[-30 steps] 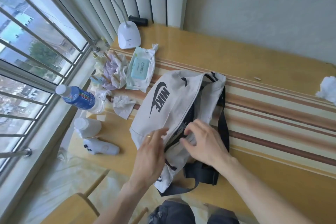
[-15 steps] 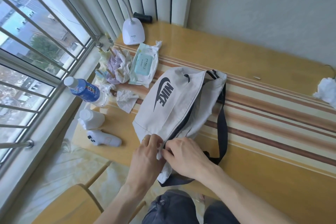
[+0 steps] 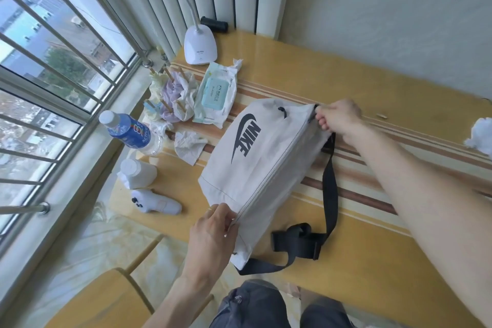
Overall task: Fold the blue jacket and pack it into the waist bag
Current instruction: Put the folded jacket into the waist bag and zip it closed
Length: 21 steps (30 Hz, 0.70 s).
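A white waist bag (image 3: 255, 165) with a black logo lies on the wooden table (image 3: 359, 255); its zip runs shut along its length. My left hand (image 3: 213, 229) pinches the bag's near end at the table's front edge. My right hand (image 3: 338, 118) grips the far end of the zip, fingers closed on the pull. The black strap (image 3: 328, 194) loops off to the right and ends in a buckle (image 3: 295, 243). The blue jacket is not visible; it is hidden inside the bag or out of view.
A wet-wipes pack (image 3: 215, 93), crumpled tissues (image 3: 187, 145), a blue-labelled bottle (image 3: 127, 130), a white jar (image 3: 137, 173), a white controller (image 3: 155, 202) and a desk lamp (image 3: 198, 45) crowd the table's left side by the window. A white wad (image 3: 480, 136) lies far right. A chair (image 3: 103, 298) stands below left.
My right hand has moved from the bag's near end up to its far end, and the zip opening has gone from gaping to shut. My left hand stays at the near end.
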Tool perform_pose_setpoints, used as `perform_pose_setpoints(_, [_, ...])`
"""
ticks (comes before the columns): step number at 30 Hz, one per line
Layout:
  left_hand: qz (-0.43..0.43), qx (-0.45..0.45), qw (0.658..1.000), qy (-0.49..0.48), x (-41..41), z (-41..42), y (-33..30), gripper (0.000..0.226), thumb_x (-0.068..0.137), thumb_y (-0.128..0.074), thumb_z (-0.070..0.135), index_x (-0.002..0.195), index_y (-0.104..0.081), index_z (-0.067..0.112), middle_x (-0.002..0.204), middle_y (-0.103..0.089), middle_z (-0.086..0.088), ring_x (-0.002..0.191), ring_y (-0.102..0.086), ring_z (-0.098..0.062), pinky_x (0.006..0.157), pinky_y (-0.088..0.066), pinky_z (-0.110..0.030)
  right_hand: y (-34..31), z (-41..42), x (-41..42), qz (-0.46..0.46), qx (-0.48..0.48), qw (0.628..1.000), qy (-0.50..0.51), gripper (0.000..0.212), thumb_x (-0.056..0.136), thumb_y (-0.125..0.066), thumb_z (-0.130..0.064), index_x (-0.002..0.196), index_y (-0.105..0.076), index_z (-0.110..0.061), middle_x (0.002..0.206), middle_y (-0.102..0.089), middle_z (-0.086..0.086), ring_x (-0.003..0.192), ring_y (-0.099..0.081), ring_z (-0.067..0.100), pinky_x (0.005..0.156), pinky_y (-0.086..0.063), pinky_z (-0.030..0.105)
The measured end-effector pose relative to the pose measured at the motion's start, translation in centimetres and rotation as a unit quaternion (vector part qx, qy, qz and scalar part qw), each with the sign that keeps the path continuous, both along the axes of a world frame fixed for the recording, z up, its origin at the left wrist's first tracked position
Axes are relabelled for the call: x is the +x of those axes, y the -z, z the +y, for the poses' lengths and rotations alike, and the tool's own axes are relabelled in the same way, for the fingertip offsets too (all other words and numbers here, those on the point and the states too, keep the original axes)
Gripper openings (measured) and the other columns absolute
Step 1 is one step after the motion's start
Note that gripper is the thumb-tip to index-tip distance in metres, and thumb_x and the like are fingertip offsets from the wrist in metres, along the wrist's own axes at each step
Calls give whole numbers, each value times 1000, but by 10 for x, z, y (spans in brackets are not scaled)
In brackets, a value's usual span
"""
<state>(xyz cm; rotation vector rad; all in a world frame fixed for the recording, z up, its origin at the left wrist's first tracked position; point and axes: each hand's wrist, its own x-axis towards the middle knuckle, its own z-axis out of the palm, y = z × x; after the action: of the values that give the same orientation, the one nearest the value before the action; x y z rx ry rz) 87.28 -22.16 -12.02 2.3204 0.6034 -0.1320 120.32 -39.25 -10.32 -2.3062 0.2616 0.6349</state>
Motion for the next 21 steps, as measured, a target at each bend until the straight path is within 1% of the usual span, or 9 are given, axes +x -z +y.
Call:
perform_pose_setpoints(3, [-5,-5,1000,13,-3,-3,-3,26,80,-72,9,81,-52,25,74,-54,14,64,-54,-9,59,-48,-32,11,-11,18,-38,5,987,153,26,93,-66,-20,72,-74,-7,51,-64,-3,45,-57,10,36,-45,15])
perform_pose_setpoints(5, [5,-11,1000,15,-5,-2,0,27,78,-71,8,83,-52,25,75,-53,14,65,-54,-8,59,-48,-30,17,-9,0,-46,21,980,194,23,96,-63,-24,89,-75,-6,61,-67,-2,52,-62,13,50,-57,22])
perform_pose_setpoints(6, [12,-12,1000,16,-6,-1,3,26,78,-71,9,84,-52,25,75,-53,14,65,-54,-8,59,-47,-29,19,-7,-17,-54,16,982,179,24,97,-60,-29,99,-72,-9,71,-70,-1,61,-67,16,63,-62,31])
perform_pose_setpoints(8, [25,-20,999,15,-6,0,7,22,81,-69,16,88,-52,26,76,-54,13,66,-54,-7,60,-47,-30,19,-2,-67,-71,10,993,89,32,97,-56,-39,123,-56,-20,94,-69,-1,83,-68,21,80,-58,42])
perform_pose_setpoints(10, [30,-24,999,19,-3,0,10,19,84,-66,25,92,-50,29,79,-56,13,68,-56,-9,62,-49,-32,12,1,-127,-79,32,996,-12,50,98,-56,-42,143,-37,-30,114,-62,-4,97,-63,18,85,-52,39])
perform_pose_setpoints(13, [42,-22,998,37,-5,0,12,17,91,-60,38,98,-48,29,84,-57,10,73,-58,-16,65,-48,-36,9,0,-207,-54,63,990,-113,58,99,-53,-48,150,-28,-39,142,-48,-5,111,-61,12,95,-53,40])
perform_pose_setpoints(15, [48,-21,998,45,-12,1,10,19,95,-54,45,103,-49,29,87,-60,9,76,-59,-17,67,-50,-38,8,-5,-249,-28,71,989,-127,55,99,-53,-47,149,-30,-41,143,-49,-3,107,-63,10,94,-54,42])
perform_pose_setpoints(19, [48,-13,998,40,-44,-3,-4,27,100,-45,49,109,-56,26,90,-70,10,80,-62,-16,66,-47,-34,-4,-27,-304,-30,69,992,-105,51,97,-57,-41,145,-39,-35,124,-58,-3,98,-63,5,87,-53,34])
perform_pose_setpoints(21, [44,-3,999,28,-70,-9,-11,27,99,-46,48,106,-60,25,91,-71,9,83,-64,-17,67,-47,-33,-13,-40,-324,-32,84,991,-99,48,97,-59,-39,141,-43,-32,119,-62,-1,95,-63,5,86,-54,36])
